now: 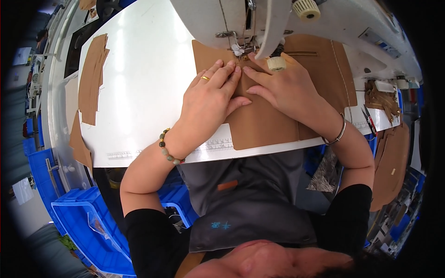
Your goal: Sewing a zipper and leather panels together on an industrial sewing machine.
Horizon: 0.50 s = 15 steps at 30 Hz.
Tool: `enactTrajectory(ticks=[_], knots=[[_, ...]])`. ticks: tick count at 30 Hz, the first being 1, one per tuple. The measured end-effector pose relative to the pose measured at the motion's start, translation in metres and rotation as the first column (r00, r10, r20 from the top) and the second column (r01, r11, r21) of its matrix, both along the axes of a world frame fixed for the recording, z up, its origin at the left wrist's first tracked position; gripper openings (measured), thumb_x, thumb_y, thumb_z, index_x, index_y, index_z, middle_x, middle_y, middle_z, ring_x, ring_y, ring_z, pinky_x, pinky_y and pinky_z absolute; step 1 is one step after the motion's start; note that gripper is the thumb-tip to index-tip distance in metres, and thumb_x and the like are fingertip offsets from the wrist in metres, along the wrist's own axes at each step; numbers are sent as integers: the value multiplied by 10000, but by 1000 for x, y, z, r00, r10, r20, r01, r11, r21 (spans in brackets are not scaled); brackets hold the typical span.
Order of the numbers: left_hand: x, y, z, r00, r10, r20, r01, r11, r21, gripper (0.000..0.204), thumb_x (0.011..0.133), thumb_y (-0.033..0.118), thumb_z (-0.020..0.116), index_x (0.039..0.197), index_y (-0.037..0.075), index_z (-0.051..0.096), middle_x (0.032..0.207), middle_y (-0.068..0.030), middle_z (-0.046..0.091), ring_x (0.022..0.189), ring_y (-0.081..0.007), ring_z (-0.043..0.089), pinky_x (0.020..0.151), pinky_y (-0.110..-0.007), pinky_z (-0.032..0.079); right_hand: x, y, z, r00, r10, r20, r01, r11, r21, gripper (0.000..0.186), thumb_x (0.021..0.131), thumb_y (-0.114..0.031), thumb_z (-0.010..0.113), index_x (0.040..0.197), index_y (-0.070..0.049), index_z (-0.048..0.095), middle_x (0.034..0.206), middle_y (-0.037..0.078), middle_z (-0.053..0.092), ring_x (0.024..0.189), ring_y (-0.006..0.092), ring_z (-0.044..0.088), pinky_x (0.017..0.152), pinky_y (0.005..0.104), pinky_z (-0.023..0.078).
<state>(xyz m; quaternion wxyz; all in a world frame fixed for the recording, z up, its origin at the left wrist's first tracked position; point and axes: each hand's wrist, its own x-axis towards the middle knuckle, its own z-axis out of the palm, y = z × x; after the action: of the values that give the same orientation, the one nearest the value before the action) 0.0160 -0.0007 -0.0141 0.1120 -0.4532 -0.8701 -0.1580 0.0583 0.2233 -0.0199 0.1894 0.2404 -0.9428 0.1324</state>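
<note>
A brown panel [265,126], leather or a similar sheet material, lies on the white sewing table under the presser foot of a sewing machine [208,18]. My left hand [211,92] rests flat on its left part, fingers stretched toward the presser foot [238,50]. My right hand [285,83] presses on the panel just right of the foot, fingers extended, with some fingertips behind the machine's cream knob [276,63]. Both thumbs point toward each other without meeting. A line of stitching and a slit show on the panel's right part.
A stack of brown strips [92,74] lies at the table's left. Red-handled scissors [369,121] and brown scraps [382,102] are at the right edge. More brown panels [389,162] hang beyond. Blue bins [90,222] stand below left. A ruler scale [215,145] runs along the front edge.
</note>
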Motion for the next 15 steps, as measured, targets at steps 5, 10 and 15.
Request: enactTrajectory(ticks=[5, 10, 15], knots=[[-1, 0, 1, 1000, 4, -16, -5, 1000, -26, 642, 852, 466, 741, 1300, 9, 699, 1341, -114, 673, 1288, -310, 617, 1074, -441, 492, -1, -1, -1, 1000, -15, -7, 15, 1000, 17, 358, 829, -357, 795, 1062, -86, 772, 1128, 141, 738, 1206, 289, 656, 1079, 461, 474], [-7, 2, 0, 999, 26, -24, -27, 999, -37, 656, 856, 490, 727, 1329, 36, 689, 1367, -103, 665, 1304, -289, 611, 1086, -468, 480, -8, -1, 0, 999, -26, -35, 27, 999, 28, 331, 840, -373, 779, 1012, -90, 783, 1092, 132, 746, 1174, 271, 662, 1073, 458, 468], [-10, 3, 0, 1000, 22, -10, -22, 999, -50, 662, 865, 494, 718, 1344, 37, 679, 1377, -108, 658, 1315, -289, 603, 1087, -478, 478, -11, 0, -1, 999, -26, -31, 27, 998, 53, 319, 859, -395, 756, 942, -89, 794, 1036, 130, 754, 1134, 263, 674, 1075, 465, 462]])
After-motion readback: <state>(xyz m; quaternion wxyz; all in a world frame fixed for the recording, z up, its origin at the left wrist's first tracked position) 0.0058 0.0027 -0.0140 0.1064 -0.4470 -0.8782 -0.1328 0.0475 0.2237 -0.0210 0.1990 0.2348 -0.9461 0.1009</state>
